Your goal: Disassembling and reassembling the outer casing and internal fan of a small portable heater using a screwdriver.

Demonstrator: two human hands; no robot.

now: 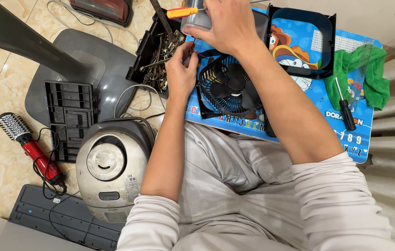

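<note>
Head view looks down on a small black fan [227,88] with a round wire grille, lying flat on a blue cartoon-printed table [362,139] just beyond the person's lap. At the fan's far left edge the left hand [181,69] pinches thin wires [196,54] — one looks red — between thumb and fingertips, closed on them. Just above it the right hand [227,25] is curled around a grey cylindrical part [193,21], fingers wrapped over its top; what the part is cannot be told. An orange-handled screwdriver [183,12] lies just beside that hand, at the far edge of the picture.

To the right of the fan stands a black square frame [330,44], open in the middle, and past it — on the table's right side — a green cloth [376,79] with a black-handled screwdriver [345,109] lying beside it.

Left of the table a black tray of metal tools [153,58] sits on the tiled floor. Nearer and further left are a grey rice cooker [111,169], a red hair-dryer brush [30,146], a black ribbed plastic panel [69,116] and a grey fan base [97,60].
</note>
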